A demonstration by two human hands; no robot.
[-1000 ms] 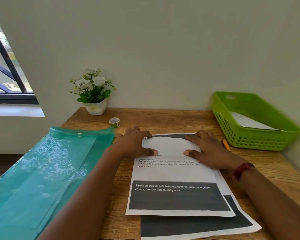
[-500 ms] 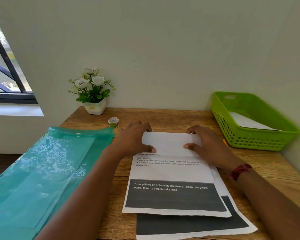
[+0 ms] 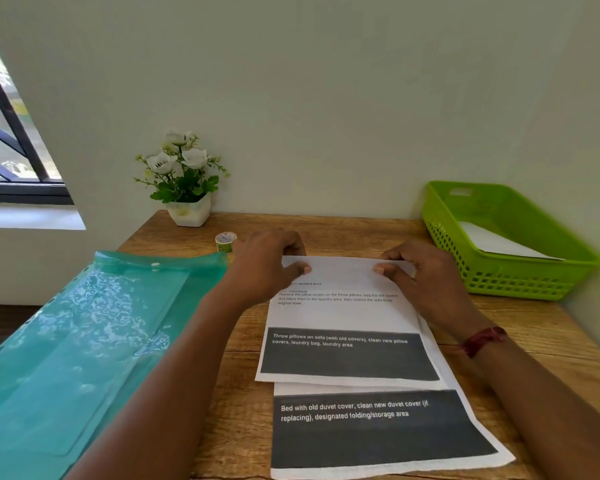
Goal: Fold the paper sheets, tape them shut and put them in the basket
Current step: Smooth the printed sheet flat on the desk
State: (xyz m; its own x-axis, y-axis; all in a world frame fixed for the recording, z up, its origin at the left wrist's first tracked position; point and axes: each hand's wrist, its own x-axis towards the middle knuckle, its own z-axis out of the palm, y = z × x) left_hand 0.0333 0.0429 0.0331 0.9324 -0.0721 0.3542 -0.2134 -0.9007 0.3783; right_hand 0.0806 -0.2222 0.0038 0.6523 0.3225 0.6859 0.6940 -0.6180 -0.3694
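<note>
Two printed sheets lie stacked on the wooden desk. The top sheet (image 3: 343,317) has its far end folded over toward me. My left hand (image 3: 269,263) pinches the left end of that folded flap, thumb on top. My right hand (image 3: 416,271) pinches the right end the same way. The lower sheet (image 3: 371,427) sticks out below, showing a dark band with white text. A small roll of tape (image 3: 225,241) stands on the desk behind my left hand. The green basket (image 3: 520,285) sits at the right with a folded white paper (image 3: 496,242) inside.
A translucent teal plastic folder (image 3: 84,341) covers the left of the desk and overhangs its edge. A white pot of flowers (image 3: 187,209) stands at the back against the wall. A window is at the far left. Bare wood shows between the sheets and the basket.
Both hands have drawn the folded end of the top sheet away from me, so the flap is narrower. The top sheet has slid up, baring more of the lower sheet.
</note>
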